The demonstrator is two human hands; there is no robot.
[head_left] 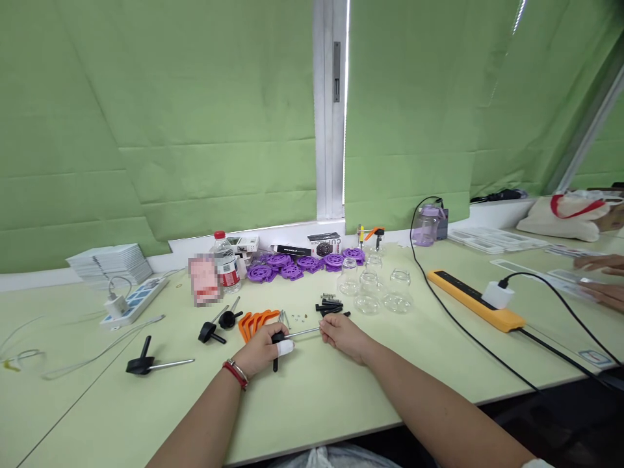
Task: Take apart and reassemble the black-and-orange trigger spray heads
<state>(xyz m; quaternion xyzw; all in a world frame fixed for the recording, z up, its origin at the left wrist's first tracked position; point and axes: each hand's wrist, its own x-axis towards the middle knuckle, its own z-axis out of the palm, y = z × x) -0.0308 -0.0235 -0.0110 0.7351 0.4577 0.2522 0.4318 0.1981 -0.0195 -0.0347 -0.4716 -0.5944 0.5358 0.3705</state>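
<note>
My left hand (264,348), a white wrap on its thumb, is closed around a black plastic part with a metal rod (303,333). The rod points to the right. My right hand (344,335) pinches the rod's far end; whether a small piece is also between those fingers, I cannot tell. Three similar black parts with rods lie to the left, the nearest black part (141,365) on its side. Just beyond my left hand are several orange handles (251,324) and screws (284,318). Small black pieces (331,307) and springs (329,296) lie beyond my right hand.
Several clear glass jars (368,302) stand right of centre, with purple plastic parts (287,265) piled at the back. A water bottle (225,263) is at the back left. An orange power strip (472,302) and cables lie right. Another person's hands (604,279) are at the far right.
</note>
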